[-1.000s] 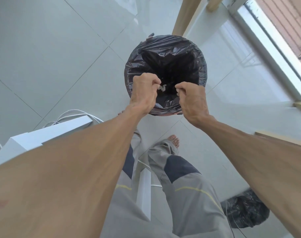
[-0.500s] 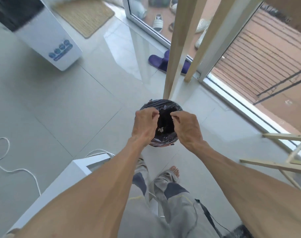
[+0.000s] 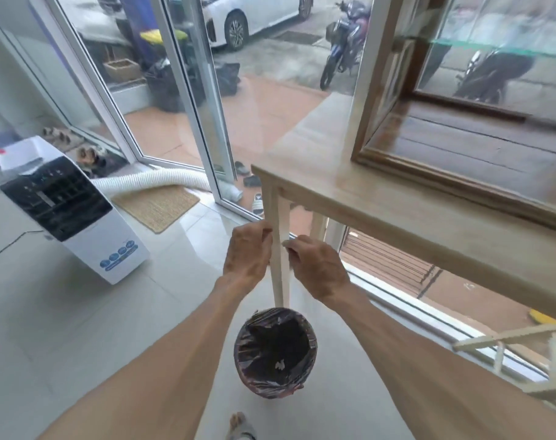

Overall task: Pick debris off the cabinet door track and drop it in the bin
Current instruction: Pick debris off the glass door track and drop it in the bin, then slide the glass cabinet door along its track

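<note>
While both bare arms are reaching forward above the floor, the left hand [image 3: 246, 252] and right hand [image 3: 317, 268] are hovering on either side of a pale wooden leg [image 3: 279, 249] of the bench [image 3: 381, 198], fingers curled loosely inward; whether either is pinching anything I cannot tell. Below them, the bin [image 3: 275, 347] with its black liner is standing on the tiled floor [image 3: 80, 328], close to the foot of that leg. A small pale scrap of debris [image 3: 279, 365] is lying inside it, at the bottom.
</note>
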